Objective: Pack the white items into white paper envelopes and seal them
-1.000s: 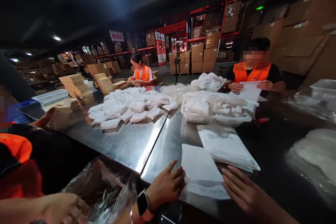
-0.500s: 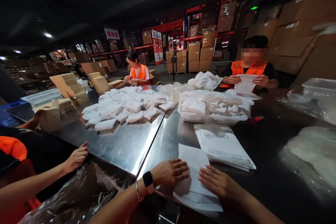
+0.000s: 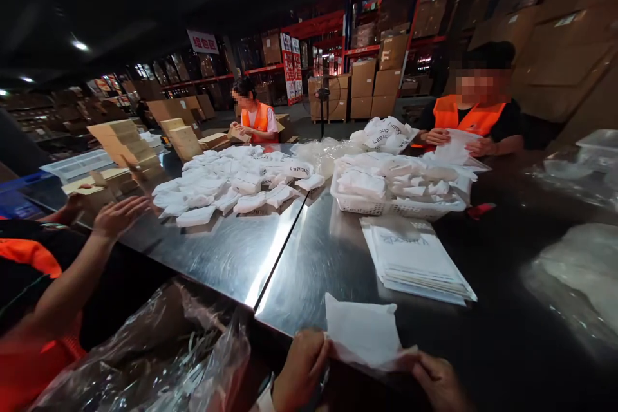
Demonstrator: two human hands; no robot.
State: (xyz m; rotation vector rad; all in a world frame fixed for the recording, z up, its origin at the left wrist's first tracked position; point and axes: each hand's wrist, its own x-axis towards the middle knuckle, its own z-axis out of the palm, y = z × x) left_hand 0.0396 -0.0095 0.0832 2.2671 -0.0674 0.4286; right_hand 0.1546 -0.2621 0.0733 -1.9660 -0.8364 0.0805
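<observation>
At the near edge of the metal table (image 3: 299,270), a white plastic bag (image 3: 363,331) is held between my two hands. My left hand (image 3: 305,360) pinches its left side, fingers closed. At the lower right corner, my right hand (image 3: 437,376) grips the bag between thumb and fingers. The bag lies partly over the table edge, looking flat with its near part folded or sagging. Beyond it rests a stack of flat white printed bags (image 3: 415,254). A white basket (image 3: 360,205) full of wrapped white packets stands behind that stack.
A pile of white packets (image 3: 232,183) covers the table's middle left. Clear plastic wrap (image 3: 579,270) lies at right. A plastic-lined bin (image 3: 159,347) stands below the edge. A co-worker's arm (image 3: 82,270) reaches in at left; two people in orange vests (image 3: 261,122) work across the table.
My hands have drawn the white bag toward me and gone from lying flat on it to gripping its sides. At left, the co-worker's hands have moved toward the cartons.
</observation>
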